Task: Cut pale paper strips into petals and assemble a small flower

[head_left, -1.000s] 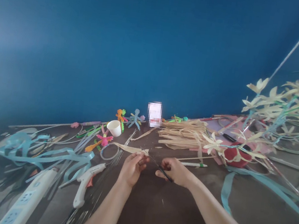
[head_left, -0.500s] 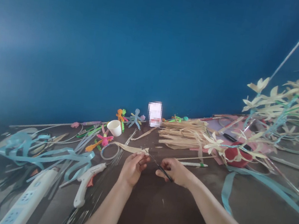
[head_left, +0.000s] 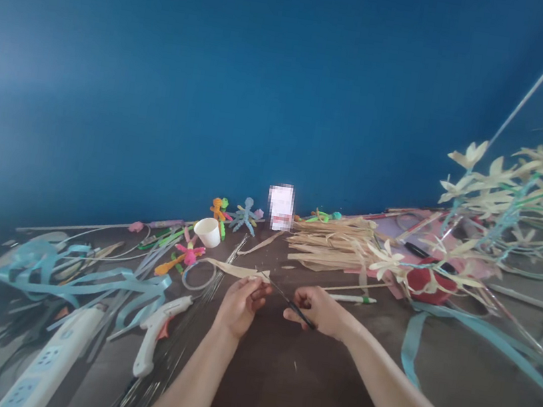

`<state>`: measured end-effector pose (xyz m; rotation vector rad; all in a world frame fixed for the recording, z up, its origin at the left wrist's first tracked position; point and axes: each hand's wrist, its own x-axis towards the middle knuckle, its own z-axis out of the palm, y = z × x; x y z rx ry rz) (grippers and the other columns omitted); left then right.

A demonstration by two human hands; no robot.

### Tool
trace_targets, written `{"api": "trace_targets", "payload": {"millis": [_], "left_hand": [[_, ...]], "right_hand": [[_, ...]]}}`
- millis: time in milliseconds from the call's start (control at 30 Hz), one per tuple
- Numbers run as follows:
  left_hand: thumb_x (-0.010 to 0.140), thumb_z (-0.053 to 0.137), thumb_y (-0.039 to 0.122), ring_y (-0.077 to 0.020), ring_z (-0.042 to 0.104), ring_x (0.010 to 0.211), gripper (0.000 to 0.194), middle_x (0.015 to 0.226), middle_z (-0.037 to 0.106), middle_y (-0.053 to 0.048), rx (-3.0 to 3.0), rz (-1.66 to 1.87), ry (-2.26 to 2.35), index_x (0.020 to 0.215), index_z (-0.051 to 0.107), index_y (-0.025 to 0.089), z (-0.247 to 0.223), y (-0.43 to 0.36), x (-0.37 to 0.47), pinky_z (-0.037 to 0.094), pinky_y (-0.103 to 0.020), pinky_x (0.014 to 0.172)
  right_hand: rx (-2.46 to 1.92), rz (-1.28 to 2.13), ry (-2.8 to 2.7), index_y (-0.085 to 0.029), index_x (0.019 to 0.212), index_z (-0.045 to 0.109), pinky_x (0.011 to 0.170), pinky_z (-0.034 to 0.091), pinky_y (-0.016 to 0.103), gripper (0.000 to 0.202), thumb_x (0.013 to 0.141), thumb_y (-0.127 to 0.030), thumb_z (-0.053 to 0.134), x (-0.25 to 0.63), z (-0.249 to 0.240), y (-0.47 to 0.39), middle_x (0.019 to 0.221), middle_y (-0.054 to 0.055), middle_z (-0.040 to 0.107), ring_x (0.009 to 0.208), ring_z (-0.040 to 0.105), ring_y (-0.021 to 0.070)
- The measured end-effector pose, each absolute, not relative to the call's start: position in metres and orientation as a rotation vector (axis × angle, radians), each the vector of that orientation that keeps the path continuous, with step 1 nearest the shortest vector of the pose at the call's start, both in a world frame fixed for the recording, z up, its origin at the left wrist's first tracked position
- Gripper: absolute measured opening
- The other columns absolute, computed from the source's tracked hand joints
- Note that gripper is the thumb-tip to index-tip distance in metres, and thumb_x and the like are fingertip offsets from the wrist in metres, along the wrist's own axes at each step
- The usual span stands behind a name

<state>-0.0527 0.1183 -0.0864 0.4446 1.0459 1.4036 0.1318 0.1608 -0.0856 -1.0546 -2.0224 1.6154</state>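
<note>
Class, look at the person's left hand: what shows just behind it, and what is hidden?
A pale strip shows beyond the left hand. The fingers cover part of its lower edge; the tabletop beneath the hand cannot be seen.

Left fingers (head_left: 250, 286) pinch a pale strip (head_left: 236, 270), right fingers (head_left: 306, 295) a black tool (head_left: 299, 311)

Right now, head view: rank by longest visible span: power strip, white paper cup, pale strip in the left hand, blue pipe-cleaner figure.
1. Power strip; cut off by the frame, nearer the camera.
2. Pale strip in the left hand.
3. White paper cup and blue pipe-cleaner figure: too alike to rank.
</note>
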Motion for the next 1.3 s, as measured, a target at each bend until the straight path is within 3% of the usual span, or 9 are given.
{"api": "trace_targets", "payload": {"millis": [433,900,1300], "left_hand": [[0.066,0.063,0.024,-0.0111,0.061,0.065,0.015,0.071,0.064,-0.003,0.457,1.390,1.058,0.075,0.059,0.013,-0.0872,0.1190,-0.0546,0.043,-0.014,0.045],[0.065,0.063,0.025,-0.0121,0.061,0.061,0.016,0.068,0.062,-0.003,0.480,1.427,1.123,0.073,0.059,0.013,-0.0848,0.1191,-0.0539,0.043,-0.015,0.044],[0.064,0.063,0.027,-0.0109,0.060,0.058,0.016,0.064,0.061,-0.002,0.507,1.422,1.140,0.069,0.059,0.012,-0.0848,0.1194,-0.0546,0.042,-0.015,0.044]], "right_hand": [[-1.081,1.528,-2.092,-0.016,0.059,0.046,0.038,0.028,0.016,0.034,0.060,-0.047,0.060,0.1352,-0.0850,0.1632,0.045,-0.004,0.050,0.042,0.042,0.0069],[-1.135,1.203,-2.207,-0.015,0.056,0.046,0.041,0.024,0.016,0.032,0.058,-0.044,0.061,0.1363,-0.0876,0.1646,0.050,-0.005,0.044,0.048,0.037,0.0063],[-1.145,1.248,-2.211,-0.015,0.058,0.048,0.041,0.024,0.016,0.032,0.057,-0.044,0.062,0.1372,-0.0870,0.1640,0.051,-0.004,0.046,0.048,0.037,0.0066]]}}
